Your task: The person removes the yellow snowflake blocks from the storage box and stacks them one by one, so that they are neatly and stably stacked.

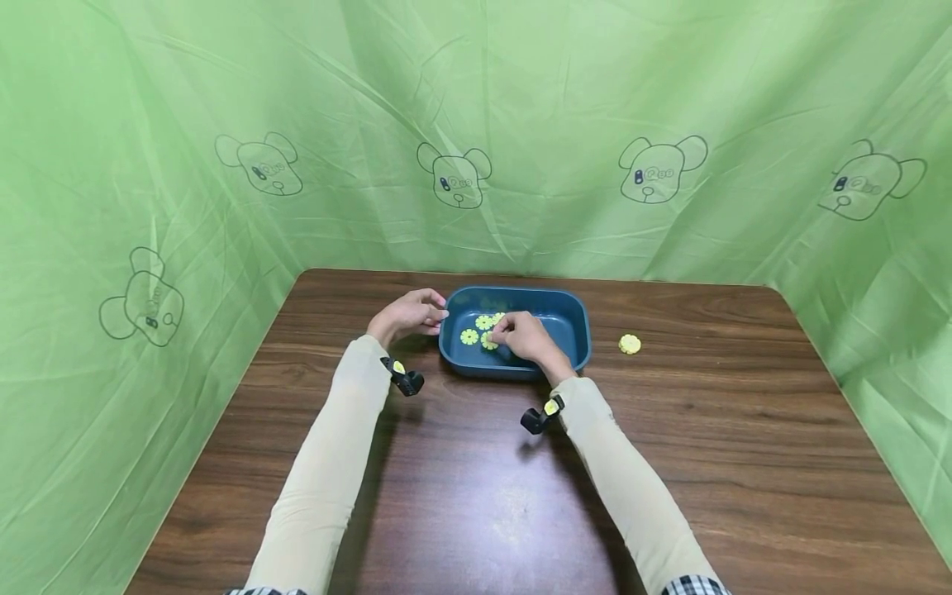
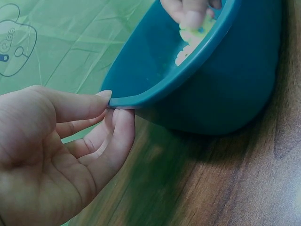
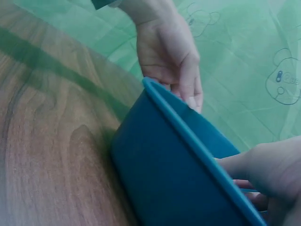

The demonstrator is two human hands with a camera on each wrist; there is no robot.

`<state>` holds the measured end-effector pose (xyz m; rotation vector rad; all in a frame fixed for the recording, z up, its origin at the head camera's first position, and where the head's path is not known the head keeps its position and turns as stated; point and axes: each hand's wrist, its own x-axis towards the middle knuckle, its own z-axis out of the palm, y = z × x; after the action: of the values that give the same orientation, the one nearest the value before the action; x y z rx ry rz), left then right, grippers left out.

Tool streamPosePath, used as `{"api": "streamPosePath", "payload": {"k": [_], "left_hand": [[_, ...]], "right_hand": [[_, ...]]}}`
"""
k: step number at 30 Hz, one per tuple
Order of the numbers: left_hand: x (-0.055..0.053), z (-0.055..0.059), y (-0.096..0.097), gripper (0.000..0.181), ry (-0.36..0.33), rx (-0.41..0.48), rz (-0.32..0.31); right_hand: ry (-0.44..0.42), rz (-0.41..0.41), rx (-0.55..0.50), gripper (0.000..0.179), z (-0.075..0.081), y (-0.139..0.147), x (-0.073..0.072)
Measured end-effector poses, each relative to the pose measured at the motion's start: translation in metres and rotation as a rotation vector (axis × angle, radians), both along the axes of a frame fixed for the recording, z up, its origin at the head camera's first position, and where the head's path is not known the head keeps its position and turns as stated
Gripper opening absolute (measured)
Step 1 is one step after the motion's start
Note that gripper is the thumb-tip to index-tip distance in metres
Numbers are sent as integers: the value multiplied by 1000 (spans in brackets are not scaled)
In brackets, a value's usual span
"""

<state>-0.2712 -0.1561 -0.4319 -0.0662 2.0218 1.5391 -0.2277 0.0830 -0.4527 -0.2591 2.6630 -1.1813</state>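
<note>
A dark blue rectangular basin (image 1: 571, 330) sits near the back of the table. My left hand (image 1: 412, 314) pinches its left rim between thumb and fingers, thumb on top in the left wrist view. Inside the basin, my right hand (image 1: 526, 337) reaches down over the front rim. Its fingertips pinch a yellow flower-shaped disc (image 2: 203, 30), seen in the left wrist view. Other such discs, among them one disc (image 1: 468, 336) at the left, lie on the basin floor. In the right wrist view the basin wall (image 3: 155, 155) hides the discs.
To the right of the basin, a small stack of yellow flower-shaped discs (image 1: 630, 344) rests on the brown wooden table (image 1: 706, 430). A green cloth (image 1: 550, 107) with printed bear heads hangs behind the table and along both sides.
</note>
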Motion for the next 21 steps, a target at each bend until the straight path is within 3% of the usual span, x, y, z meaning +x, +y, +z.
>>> {"api": "streamPosePath", "payload": {"k": [7,13,21], "left_hand": [[-2,-2,0,28,2,-3,-1],[-3,-5,0,28,1,-5,-2],[-2,-3,1,27,-2,-2,1]], "right_hand": [[39,-97,-53,16,6,13,1],[36,-136,-85,21,14,29,3],[102,-199,-159,24,28,52,6]]}}
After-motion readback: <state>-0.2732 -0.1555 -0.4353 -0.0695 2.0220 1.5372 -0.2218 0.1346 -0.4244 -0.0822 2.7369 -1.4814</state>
